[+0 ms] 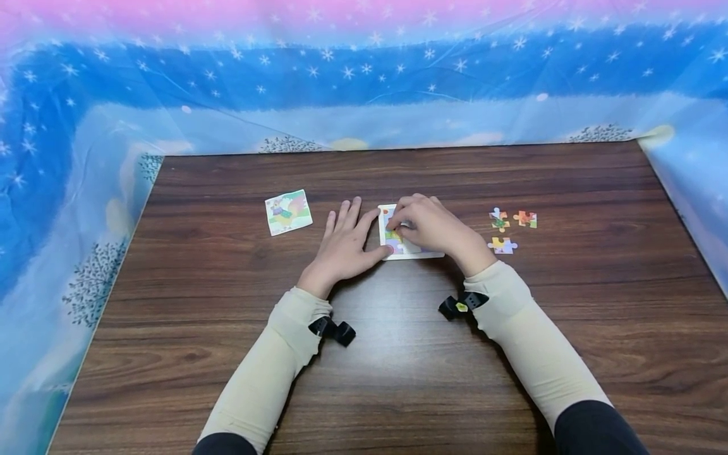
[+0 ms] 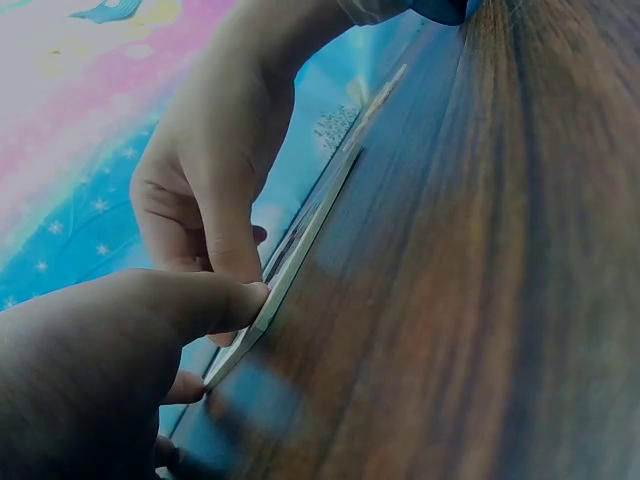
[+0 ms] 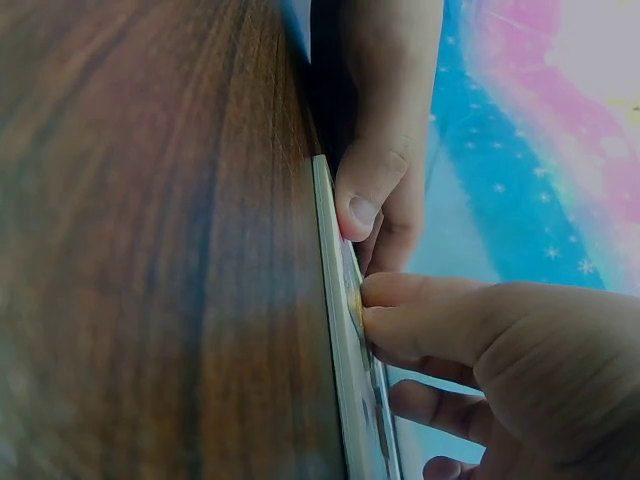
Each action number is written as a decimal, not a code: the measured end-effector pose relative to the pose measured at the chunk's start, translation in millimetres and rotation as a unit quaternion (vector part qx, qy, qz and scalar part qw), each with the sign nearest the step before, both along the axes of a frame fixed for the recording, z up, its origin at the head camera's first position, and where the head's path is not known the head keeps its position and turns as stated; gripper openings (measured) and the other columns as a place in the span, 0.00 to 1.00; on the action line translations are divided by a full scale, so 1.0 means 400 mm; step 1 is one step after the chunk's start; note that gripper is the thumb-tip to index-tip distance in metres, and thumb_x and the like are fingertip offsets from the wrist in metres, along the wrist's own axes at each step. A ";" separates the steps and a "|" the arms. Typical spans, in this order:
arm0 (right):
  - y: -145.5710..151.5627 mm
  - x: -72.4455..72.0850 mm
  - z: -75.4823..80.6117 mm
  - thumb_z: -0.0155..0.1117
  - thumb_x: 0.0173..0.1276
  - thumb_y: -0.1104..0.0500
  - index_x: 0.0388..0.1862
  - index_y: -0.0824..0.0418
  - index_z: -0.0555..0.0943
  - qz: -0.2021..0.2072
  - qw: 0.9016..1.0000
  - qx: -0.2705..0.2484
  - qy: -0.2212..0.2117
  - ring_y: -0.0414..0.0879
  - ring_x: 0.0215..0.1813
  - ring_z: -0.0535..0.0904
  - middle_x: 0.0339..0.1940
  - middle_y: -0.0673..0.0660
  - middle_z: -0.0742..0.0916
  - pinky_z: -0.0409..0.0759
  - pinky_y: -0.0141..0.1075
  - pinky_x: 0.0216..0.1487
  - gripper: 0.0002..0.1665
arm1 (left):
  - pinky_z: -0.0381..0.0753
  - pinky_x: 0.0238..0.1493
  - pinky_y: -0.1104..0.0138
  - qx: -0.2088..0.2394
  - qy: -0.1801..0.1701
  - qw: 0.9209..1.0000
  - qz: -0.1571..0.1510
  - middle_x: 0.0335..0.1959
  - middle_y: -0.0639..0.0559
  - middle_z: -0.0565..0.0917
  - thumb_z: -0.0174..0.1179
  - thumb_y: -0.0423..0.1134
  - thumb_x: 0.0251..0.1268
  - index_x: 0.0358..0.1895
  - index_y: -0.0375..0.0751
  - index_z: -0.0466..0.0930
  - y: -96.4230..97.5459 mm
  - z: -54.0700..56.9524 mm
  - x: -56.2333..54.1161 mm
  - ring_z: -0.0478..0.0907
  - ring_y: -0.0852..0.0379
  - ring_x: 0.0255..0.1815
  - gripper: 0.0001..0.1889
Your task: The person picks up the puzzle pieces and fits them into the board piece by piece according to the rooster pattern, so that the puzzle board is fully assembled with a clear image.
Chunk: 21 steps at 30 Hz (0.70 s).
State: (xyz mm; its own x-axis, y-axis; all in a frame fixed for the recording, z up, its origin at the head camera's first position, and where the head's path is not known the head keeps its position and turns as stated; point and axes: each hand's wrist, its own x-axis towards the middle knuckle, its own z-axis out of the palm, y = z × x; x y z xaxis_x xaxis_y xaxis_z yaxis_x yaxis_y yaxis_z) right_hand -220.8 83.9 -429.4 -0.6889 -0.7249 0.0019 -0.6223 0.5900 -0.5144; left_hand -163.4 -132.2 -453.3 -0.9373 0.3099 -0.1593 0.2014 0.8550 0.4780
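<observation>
A small puzzle board [image 1: 418, 256] with a white rim lies flat on the table, partly filled with colourful pieces. My left hand [image 1: 344, 245] lies to its left with fingers spread, its thumb resting on the board's near-left corner. Over the board, my right hand [image 1: 428, 222] has its fingers bent down. In the right wrist view, its thumb and index finger pinch a yellowish puzzle piece [image 3: 355, 303] at the board's surface. The right hand covers much of the board's right side, so the pieces there are hidden.
Three loose puzzle pieces lie right of the board: a green-and-orange piece [image 1: 500, 219], an orange piece [image 1: 526, 219] and a yellow-and-lilac piece [image 1: 503, 246]. A square picture card [image 1: 289, 213] lies on the left. Patterned cloth [image 1: 352, 82] hangs behind the wooden table [image 1: 375, 392].
</observation>
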 end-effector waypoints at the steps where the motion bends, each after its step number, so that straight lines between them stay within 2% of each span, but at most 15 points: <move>1: 0.000 0.001 0.001 0.69 0.75 0.65 0.49 0.55 0.93 -0.002 1.000 0.002 0.003 0.54 0.55 0.80 0.49 0.53 0.88 0.71 0.58 0.60 0.11 | 0.27 0.84 0.48 0.000 0.000 1.000 -0.001 0.88 0.40 0.38 0.55 0.67 0.75 0.87 0.52 0.53 0.001 0.001 0.000 0.29 0.43 0.88 0.45; 7: -0.001 0.000 -0.001 0.69 0.76 0.64 0.50 0.55 0.93 0.007 1.000 0.002 0.019 0.53 0.55 0.80 0.50 0.52 0.90 0.73 0.56 0.57 0.11 | 0.26 0.84 0.47 0.004 -0.005 1.000 -0.006 0.88 0.40 0.37 0.53 0.67 0.77 0.88 0.55 0.50 -0.004 0.004 0.002 0.28 0.42 0.88 0.44; 12: 0.031 -0.016 0.001 0.68 0.77 0.64 0.55 0.61 0.91 0.003 0.997 -0.080 -0.005 0.52 0.48 0.82 0.48 0.56 0.90 0.79 0.52 0.53 0.12 | 0.26 0.84 0.47 -0.002 -0.010 1.000 -0.012 0.88 0.40 0.36 0.52 0.67 0.77 0.88 0.59 0.49 -0.008 0.005 0.004 0.26 0.42 0.88 0.43; 14: 0.061 -0.027 0.010 0.66 0.77 0.65 0.55 0.63 0.90 -0.021 0.993 -0.115 -0.006 0.53 0.47 0.83 0.48 0.58 0.90 0.81 0.50 0.50 0.12 | 0.26 0.84 0.48 -0.003 -0.015 1.000 -0.014 0.88 0.40 0.35 0.52 0.67 0.78 0.88 0.58 0.49 -0.009 0.005 0.004 0.26 0.43 0.88 0.43; 17: 0.136 -0.043 0.030 0.66 0.77 0.65 0.55 0.64 0.89 -0.083 0.986 -0.147 0.006 0.52 0.49 0.84 0.50 0.60 0.90 0.81 0.49 0.52 0.12 | 0.24 0.84 0.49 0.000 -0.022 1.000 -0.017 0.88 0.41 0.34 0.52 0.65 0.79 0.88 0.58 0.49 -0.008 0.006 0.004 0.25 0.44 0.87 0.42; 20: 0.232 -0.053 0.051 0.68 0.76 0.63 0.55 0.65 0.89 -0.153 0.975 -0.160 0.015 0.46 0.51 0.83 0.53 0.60 0.90 0.80 0.40 0.54 0.12 | 0.23 0.84 0.50 0.002 -0.025 0.999 -0.021 0.88 0.42 0.33 0.51 0.64 0.79 0.88 0.59 0.48 -0.008 0.008 0.002 0.24 0.46 0.87 0.41; 21: 0.267 -0.053 0.057 0.68 0.77 0.63 0.56 0.65 0.89 -0.176 0.971 -0.163 0.013 0.45 0.46 0.84 0.54 0.61 0.90 0.81 0.37 0.49 0.13 | 0.23 0.83 0.50 0.003 -0.025 0.999 -0.022 0.88 0.43 0.33 0.50 0.64 0.79 0.88 0.59 0.48 -0.008 0.009 0.001 0.23 0.46 0.87 0.41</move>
